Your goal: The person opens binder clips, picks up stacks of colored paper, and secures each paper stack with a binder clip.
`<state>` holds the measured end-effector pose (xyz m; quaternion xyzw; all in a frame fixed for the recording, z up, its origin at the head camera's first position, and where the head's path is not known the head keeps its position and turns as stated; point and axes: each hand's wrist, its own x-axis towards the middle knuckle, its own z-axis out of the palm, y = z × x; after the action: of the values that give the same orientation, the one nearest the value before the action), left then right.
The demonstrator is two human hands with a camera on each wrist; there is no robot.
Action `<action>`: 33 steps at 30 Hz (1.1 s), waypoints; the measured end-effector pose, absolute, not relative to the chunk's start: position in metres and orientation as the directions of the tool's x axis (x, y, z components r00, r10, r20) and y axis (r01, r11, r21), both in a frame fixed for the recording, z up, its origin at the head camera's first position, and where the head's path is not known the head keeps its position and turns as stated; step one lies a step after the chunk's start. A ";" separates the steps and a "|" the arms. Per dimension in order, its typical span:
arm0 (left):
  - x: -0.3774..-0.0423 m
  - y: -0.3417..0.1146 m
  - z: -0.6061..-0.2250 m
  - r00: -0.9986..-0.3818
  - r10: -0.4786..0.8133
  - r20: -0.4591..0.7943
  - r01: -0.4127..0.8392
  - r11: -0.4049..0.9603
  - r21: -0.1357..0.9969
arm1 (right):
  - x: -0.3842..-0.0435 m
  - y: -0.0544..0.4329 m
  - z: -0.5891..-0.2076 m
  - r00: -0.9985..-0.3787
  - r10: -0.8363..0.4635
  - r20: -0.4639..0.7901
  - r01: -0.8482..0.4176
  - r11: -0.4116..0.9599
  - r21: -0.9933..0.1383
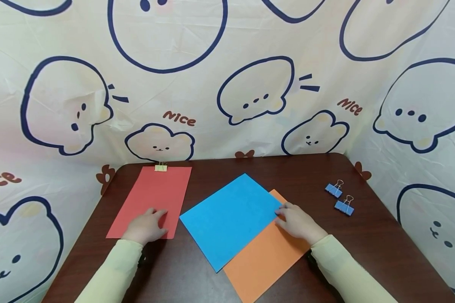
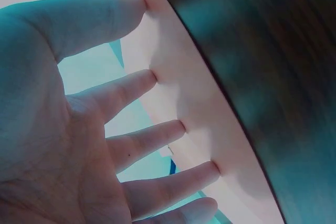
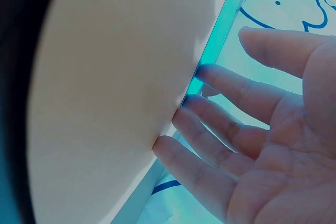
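Observation:
A red sheet of paper (image 1: 159, 189) lies at the left of the table, with a yellow binder clip (image 1: 161, 168) on its far edge. My left hand (image 1: 145, 226) rests its fingertips on the near part of that sheet; in the left wrist view its fingers (image 2: 131, 95) are spread and nearly straight. A blue sheet (image 1: 227, 219) lies slanted in the middle, overlapping an orange sheet (image 1: 267, 261). At the blue sheet's right corner, my right hand (image 1: 301, 223) touches the papers with extended fingers (image 3: 199, 163). No grip shows in either hand.
Two blue binder clips, one farther (image 1: 333, 190) and one nearer (image 1: 344, 208), lie on the right side of the dark brown table (image 1: 379, 252). A pale cloth (image 1: 204, 92) with bear drawings hangs behind and along the sides.

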<state>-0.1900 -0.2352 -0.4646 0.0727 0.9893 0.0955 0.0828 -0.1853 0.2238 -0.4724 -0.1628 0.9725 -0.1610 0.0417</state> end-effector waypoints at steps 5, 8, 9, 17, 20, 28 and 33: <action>-0.191 -0.241 -0.465 -0.978 0.151 -0.146 0.119 0.970 0.210 | -0.184 0.224 -0.473 -0.943 -0.333 -0.019 -0.309 0.894 -0.323; -0.192 -0.244 -0.465 -0.978 0.151 -0.143 0.119 0.970 0.212 | -0.184 0.224 -0.474 -0.945 -0.327 -0.025 -0.302 0.896 -0.325; -0.192 -0.246 -0.466 -0.978 0.151 -0.142 0.119 0.970 0.211 | -0.184 0.224 -0.474 -0.945 -0.327 -0.028 -0.301 0.897 -0.323; -0.195 -0.254 -0.468 -0.980 0.143 -0.139 0.115 0.974 0.195 | -0.185 0.224 -0.473 -0.948 -0.315 -0.051 -0.281 0.901 -0.330; -0.196 -0.257 -0.468 -0.980 0.139 -0.143 0.109 0.974 0.198 | -0.185 0.224 -0.473 -0.948 -0.314 -0.052 -0.280 0.901 -0.330; -0.199 -0.266 -0.466 -0.980 0.110 -0.168 0.073 0.974 0.214 | -0.184 0.224 -0.474 -0.948 -0.314 -0.052 -0.281 0.902 -0.329; -0.202 -0.270 -0.465 -0.977 0.095 -0.189 0.055 0.977 0.206 | -0.184 0.224 -0.473 -0.948 -0.314 -0.052 -0.279 0.900 -0.335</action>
<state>-0.2017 -0.2695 -0.4650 0.0381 0.9892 0.1005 0.0996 -0.1837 0.2242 -0.4733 -0.1522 0.9732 -0.1638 0.0526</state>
